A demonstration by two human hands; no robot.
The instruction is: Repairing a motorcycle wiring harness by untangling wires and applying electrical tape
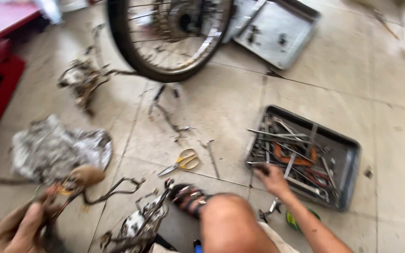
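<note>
- Across the whole frame runs the tiled floor (230, 107), strewn with bicycle parts and tools; the work looks to be in the middle of things, with parts off and nothing gathered up.
- At the top centre, a bicycle wheel (165, 37) stands with its tyre on the floor, blurred.
- At the right centre, a dark metal tray (350, 164) holds a heap of wrenches, pliers and rods.
- At the top right, a second, lighter tray (277, 33) lies nearly bare.
- At the left centre, a grey crumpled rag (52, 150) lies on the floor.
- At the bottom centre, a bare knee (228, 220) rises above a sandalled foot (188, 197).
- At the lower right, the right hand (270, 180) reaches out on a stretched forearm to the tray's near-left corner, fingers spread over the tools; whether it grips one I cannot tell.
- At the bottom left, the left hand (22, 225) is closed around a dirty bent wire part (108, 189) that trails to the right.
- At the lower centre, yellow-handled scissors (181, 161) lie on the floor, untouched.
</note>
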